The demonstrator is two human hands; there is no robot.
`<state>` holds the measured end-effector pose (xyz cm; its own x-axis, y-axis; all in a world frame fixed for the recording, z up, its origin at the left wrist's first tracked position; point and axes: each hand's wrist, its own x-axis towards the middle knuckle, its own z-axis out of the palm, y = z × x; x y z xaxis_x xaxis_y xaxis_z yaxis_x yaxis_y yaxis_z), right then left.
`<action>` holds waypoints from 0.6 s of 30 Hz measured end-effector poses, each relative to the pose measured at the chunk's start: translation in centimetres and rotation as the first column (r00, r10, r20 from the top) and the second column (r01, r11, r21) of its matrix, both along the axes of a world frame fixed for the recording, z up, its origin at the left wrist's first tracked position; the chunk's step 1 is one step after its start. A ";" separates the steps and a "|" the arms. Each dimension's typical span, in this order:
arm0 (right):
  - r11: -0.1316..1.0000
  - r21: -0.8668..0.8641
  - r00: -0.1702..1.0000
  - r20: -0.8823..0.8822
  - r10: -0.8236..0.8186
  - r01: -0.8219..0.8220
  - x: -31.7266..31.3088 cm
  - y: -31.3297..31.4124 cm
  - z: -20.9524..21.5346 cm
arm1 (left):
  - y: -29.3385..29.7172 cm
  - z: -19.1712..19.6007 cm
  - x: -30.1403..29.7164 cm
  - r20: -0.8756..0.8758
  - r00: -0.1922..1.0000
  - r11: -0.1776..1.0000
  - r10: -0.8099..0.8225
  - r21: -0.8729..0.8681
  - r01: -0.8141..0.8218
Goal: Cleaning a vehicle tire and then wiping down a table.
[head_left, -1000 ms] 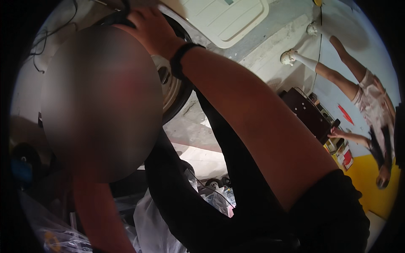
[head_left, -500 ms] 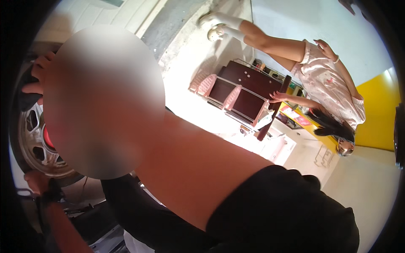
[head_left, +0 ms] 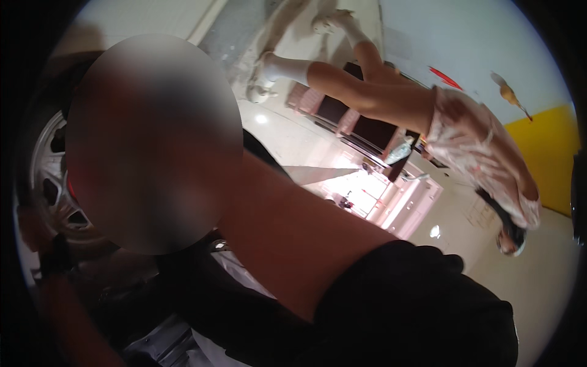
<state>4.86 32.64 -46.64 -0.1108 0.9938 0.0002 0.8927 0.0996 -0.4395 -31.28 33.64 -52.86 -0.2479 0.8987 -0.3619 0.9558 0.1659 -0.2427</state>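
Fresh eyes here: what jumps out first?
First, the large grey blurred oval left of centre. Next, the person in pale pink clothing, slanting across the upper right. Then the silver spoked metal wheel at the left edge, with the left hand near its lower side.

One wheel (head_left: pixel 52 164), one other person (head_left: pixel 471 137), two white socks (head_left: pixel 289 69), two shoes (head_left: pixel 261 93)
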 end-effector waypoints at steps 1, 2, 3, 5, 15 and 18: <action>0.997 0.050 0.998 0.000 0.063 -0.063 -2.0 2.1 -0.1 | -1.4 -1.5 -5.9 -0.216 0.944 0.963 -0.251 0.049 0.267; 0.990 0.037 0.988 0.066 0.137 -0.139 -3.0 4.2 -0.2 | -3.4 -3.0 -10.9 -0.506 0.755 0.857 -0.417 0.057 0.512; 0.970 -0.025 0.969 0.039 0.243 -0.242 -3.4 5.6 -0.3 | -6.2 -3.3 -12.7 -0.668 0.611 0.805 -0.424 0.032 0.593; 0.895 0.021 0.892 0.092 0.443 -0.446 -3.9 10.0 0.4 | -8.6 -3.1 -11.7 -0.628 0.726 0.924 -0.280 0.030 0.382; 0.388 0.331 0.349 -0.174 0.921 -0.860 -11.3 17.9 1.9 | -21.1 5.9 7.9 -0.236 0.524 0.424 0.818 -0.368 -0.828; 0.320 0.352 0.281 -0.159 0.946 -0.880 -15.0 13.5 0.8 | -18.0 6.8 9.7 0.026 0.049 0.052 0.998 -0.156 -0.986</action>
